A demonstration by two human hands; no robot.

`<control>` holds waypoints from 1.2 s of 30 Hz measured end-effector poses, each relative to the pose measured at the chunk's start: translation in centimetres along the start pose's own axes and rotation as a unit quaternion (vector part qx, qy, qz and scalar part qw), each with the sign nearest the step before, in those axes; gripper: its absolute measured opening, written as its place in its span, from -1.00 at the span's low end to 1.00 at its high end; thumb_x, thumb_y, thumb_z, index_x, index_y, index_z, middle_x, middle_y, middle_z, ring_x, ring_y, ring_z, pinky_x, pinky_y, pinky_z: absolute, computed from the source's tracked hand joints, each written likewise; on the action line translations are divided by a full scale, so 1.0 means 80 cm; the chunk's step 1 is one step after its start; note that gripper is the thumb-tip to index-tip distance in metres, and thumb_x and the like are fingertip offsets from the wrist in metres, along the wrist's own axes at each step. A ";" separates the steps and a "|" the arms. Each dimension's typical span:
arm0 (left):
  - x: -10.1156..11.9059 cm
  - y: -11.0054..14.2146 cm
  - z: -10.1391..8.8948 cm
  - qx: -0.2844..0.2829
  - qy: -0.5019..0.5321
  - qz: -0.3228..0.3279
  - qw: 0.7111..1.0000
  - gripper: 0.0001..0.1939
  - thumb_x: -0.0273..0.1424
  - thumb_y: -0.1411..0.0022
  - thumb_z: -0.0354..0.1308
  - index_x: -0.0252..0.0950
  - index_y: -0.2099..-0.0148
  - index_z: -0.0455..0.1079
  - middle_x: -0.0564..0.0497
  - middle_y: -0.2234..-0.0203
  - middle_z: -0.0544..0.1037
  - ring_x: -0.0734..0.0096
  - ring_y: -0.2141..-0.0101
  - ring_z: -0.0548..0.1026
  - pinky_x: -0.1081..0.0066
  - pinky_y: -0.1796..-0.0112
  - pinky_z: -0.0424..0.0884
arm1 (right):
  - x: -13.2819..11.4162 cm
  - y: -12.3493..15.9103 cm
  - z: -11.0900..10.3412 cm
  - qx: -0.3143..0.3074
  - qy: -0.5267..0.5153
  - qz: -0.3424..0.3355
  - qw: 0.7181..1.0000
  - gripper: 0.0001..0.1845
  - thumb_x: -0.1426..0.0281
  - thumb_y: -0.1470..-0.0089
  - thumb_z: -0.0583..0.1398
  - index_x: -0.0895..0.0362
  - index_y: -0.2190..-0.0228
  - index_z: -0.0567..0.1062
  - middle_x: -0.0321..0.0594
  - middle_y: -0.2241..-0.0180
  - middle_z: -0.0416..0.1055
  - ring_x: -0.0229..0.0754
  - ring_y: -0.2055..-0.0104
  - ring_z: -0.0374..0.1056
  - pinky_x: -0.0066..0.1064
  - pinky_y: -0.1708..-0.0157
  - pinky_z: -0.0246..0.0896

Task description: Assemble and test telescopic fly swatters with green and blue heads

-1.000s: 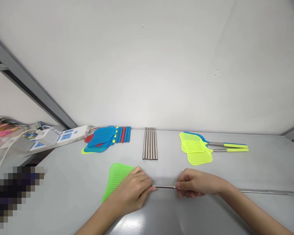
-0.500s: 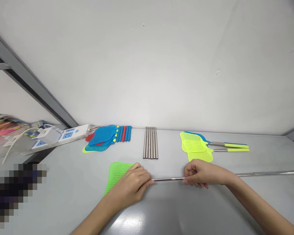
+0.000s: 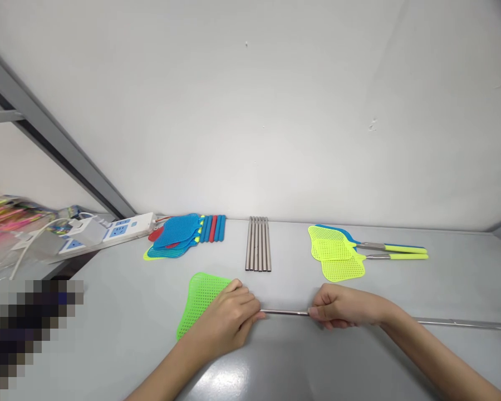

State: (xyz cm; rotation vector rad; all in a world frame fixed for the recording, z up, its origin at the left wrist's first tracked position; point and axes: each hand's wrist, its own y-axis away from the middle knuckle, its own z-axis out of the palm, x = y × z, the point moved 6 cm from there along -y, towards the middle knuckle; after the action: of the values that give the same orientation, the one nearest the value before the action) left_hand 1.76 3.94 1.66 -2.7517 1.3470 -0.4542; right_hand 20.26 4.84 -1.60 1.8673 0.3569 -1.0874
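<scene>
Right hand (image 3: 344, 305) lower, slim rod (image 3: 284, 312) (shiny metal), perforated green paddle (image 3: 204, 292)

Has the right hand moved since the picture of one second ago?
Yes: the right hand has moved slightly to the right, away from the left hand, judged against the row of metal tubes.

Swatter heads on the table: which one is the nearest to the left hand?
The bright green head, partly hidden by the left hand; the other heads, blue, red or yellow, lie farther back.
</scene>
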 end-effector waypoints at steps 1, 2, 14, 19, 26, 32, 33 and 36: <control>0.001 0.000 0.000 0.003 -0.004 0.002 1.000 -0.70 -0.43 -0.30 -0.17 -0.31 0.51 0.14 0.10 0.63 0.21 0.48 0.55 0.13 0.40 0.36 0.10 | 0.001 -0.001 0.002 -0.007 -0.006 0.002 1.000 -0.60 0.19 -0.04 0.06 0.20 0.67 0.31 -0.44 0.78 0.04 -0.44 0.74 -0.09 -0.59 0.79 -0.22; 0.002 0.000 -0.001 0.005 -0.006 0.005 1.000 -0.70 -0.44 -0.29 -0.17 -0.31 0.51 0.15 0.10 0.63 0.21 0.48 0.56 0.12 0.40 0.36 0.10 | 0.002 -0.002 0.004 -0.013 -0.011 0.005 1.000 -0.60 0.20 -0.04 0.06 0.20 0.67 0.31 -0.44 0.78 0.04 -0.44 0.74 -0.08 -0.59 0.80 -0.21; 0.013 0.000 -0.005 0.036 -0.026 0.022 0.999 -0.68 -0.46 -0.29 -0.17 -0.32 0.53 0.16 0.11 0.66 0.20 0.49 0.58 0.10 0.41 0.40 0.05 | 0.006 -0.008 0.014 -0.047 -0.075 0.038 0.995 -0.62 0.23 -0.02 0.06 0.19 0.70 0.29 -0.47 0.83 -0.01 -0.45 0.78 -0.15 -0.58 0.83 -0.30; 0.017 -0.002 -0.004 0.043 -0.032 0.023 0.998 -0.69 -0.46 -0.27 -0.15 -0.32 0.55 0.14 0.11 0.67 0.19 0.49 0.59 0.10 0.41 0.43 0.03 | 0.007 -0.008 0.019 -0.071 -0.105 0.054 0.991 -0.62 0.22 0.00 0.07 0.19 0.70 0.28 -0.49 0.84 -0.05 -0.46 0.79 -0.20 -0.58 0.84 -0.37; 0.023 -0.002 -0.008 0.061 -0.041 0.026 0.997 -0.69 -0.47 -0.26 -0.14 -0.32 0.55 0.13 0.10 0.68 0.21 0.48 0.59 0.10 0.41 0.45 0.02 | 0.007 -0.008 0.024 -0.086 -0.123 0.065 0.986 -0.61 0.22 0.00 0.07 0.18 0.71 0.28 -0.50 0.85 -0.06 -0.46 0.80 -0.22 -0.59 0.86 -0.39; 0.024 -0.001 -0.006 0.059 -0.042 0.025 0.997 -0.68 -0.46 -0.27 -0.15 -0.31 0.55 0.14 0.09 0.67 0.24 0.47 0.59 0.12 0.40 0.46 0.01 | 0.009 -0.011 0.025 -0.092 -0.133 0.063 0.985 -0.62 0.22 0.00 0.07 0.18 0.70 0.28 -0.50 0.85 -0.06 -0.46 0.81 -0.23 -0.60 0.88 -0.39; 0.024 -0.001 -0.006 0.055 -0.042 0.024 0.997 -0.68 -0.46 -0.27 -0.15 -0.31 0.55 0.14 0.09 0.67 0.24 0.47 0.59 0.12 0.40 0.46 0.01 | 0.009 -0.011 0.026 -0.093 -0.137 0.062 0.984 -0.62 0.22 0.00 0.07 0.18 0.71 0.28 -0.50 0.85 -0.07 -0.46 0.81 -0.23 -0.60 0.88 -0.38; 0.024 0.000 -0.004 0.046 -0.039 0.019 0.998 -0.68 -0.45 -0.28 -0.15 -0.31 0.55 0.14 0.09 0.67 0.25 0.47 0.59 0.13 0.40 0.46 0.02 | 0.010 -0.010 0.030 -0.101 -0.147 0.065 0.982 -0.61 0.21 0.00 0.07 0.18 0.71 0.28 -0.50 0.85 -0.07 -0.47 0.81 -0.24 -0.61 0.88 -0.39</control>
State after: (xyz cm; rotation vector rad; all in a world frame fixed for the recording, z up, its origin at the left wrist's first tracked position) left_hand 2.78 2.51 2.41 -2.6364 1.3243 -0.3916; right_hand 18.92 3.18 -3.14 1.5038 0.1633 -1.1712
